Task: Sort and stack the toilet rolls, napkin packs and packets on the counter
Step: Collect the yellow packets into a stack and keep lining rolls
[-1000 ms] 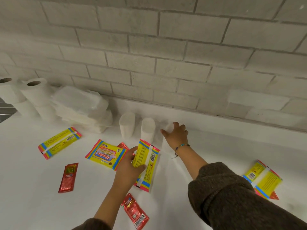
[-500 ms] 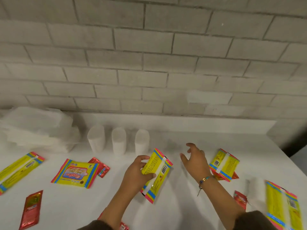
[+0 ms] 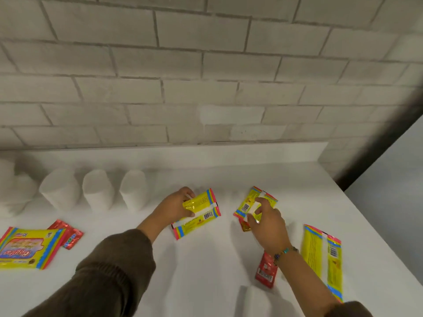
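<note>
Left grip [image 3: 176, 208] has a yellow packet [image 3: 201, 216]: fingers curled over its far end, thumb clamped on the top. The packet sits slantwise, barcode side up, low over the white desk [image 3: 201, 277]. Whether it touches the surface, I can't tell. Over to the right grip [image 3: 269, 227]: it's down on a second packet [image 3: 248, 203], forefinger and thumb curled in and pinching its near part, with a beaded bracelet on the wrist. A red sachet [image 3: 244, 226] peeks out from under that packet, right beside the hand. Another sachet [image 3: 266, 272] lies just by the wrist, and a long packet [image 3: 322, 259] lies flat near the desk's right edge. Back by the wall, three white rolls [image 3: 98, 191] stand upright in a row, just left of the left grip. The napkin packs [image 3: 11, 195] are a white blur at far left. Front left, a Giggles packet [image 3: 25, 248] lies face up, a third sachet [image 3: 69, 234] tucked at its right edge.
</note>
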